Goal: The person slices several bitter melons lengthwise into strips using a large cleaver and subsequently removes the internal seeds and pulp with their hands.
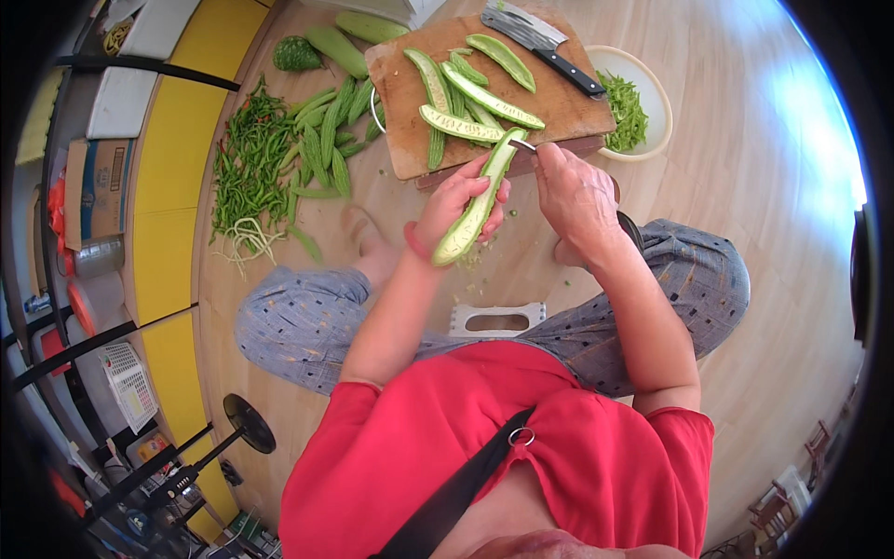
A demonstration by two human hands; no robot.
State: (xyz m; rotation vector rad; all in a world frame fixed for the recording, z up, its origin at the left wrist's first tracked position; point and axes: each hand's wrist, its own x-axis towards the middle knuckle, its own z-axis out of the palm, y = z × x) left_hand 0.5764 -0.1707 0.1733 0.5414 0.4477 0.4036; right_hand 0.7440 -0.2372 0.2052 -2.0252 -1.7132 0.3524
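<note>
My left hand is closed around a long halved bitter melon, its pale cut face turned up. Pinched in my right hand is a slim metal utensil that looks like a spoon. Its tip meets the melon's upper end, and its working end is not clearly visible. Just beyond my hands, several bitter melon halves lie on a wooden cutting board, some cut side up. A cleaver with a black handle rests at the board's far right.
Right of the board stands a pale bowl of sliced green pieces. Whole bitter melons, green chillies and larger gourds lie on the floor to the left. A white stool sits between my legs. Yellow-fronted shelving lines the left.
</note>
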